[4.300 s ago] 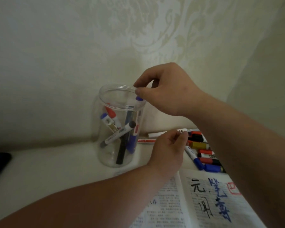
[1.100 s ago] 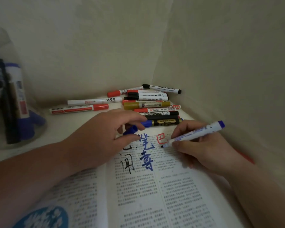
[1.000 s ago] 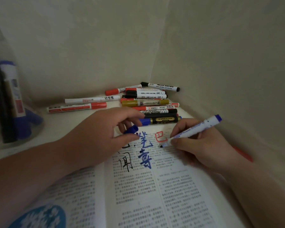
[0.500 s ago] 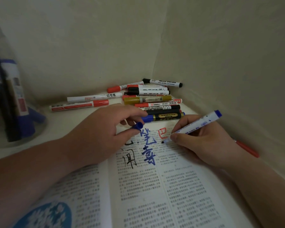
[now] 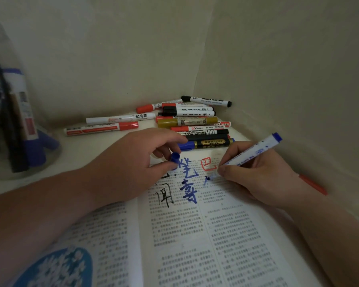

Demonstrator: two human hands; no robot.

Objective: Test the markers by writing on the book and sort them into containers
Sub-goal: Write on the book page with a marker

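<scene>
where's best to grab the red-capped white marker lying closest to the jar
Pinch the red-capped white marker at mid-barrel from above, fingers across its width. It lies flat on the table, apart from the pile, long side toward the book; another white marker sits close behind, so the near side is freer.

The scene was dim and flat, with a dull greenish-grey cast and no glare anywhere. Light seemed to come from above and behind the camera, though its source could not be told. Soft shadow pooled under the right hand (image 5: 257, 175) and along the foot of the wall (image 5: 288, 79). The clear jar (image 5: 42, 169) at the left edge was blurred and stretched by the wide lens. Print on the book (image 5: 195, 235) was fairly sharp at the centre and softer toward the lower corners.
</scene>
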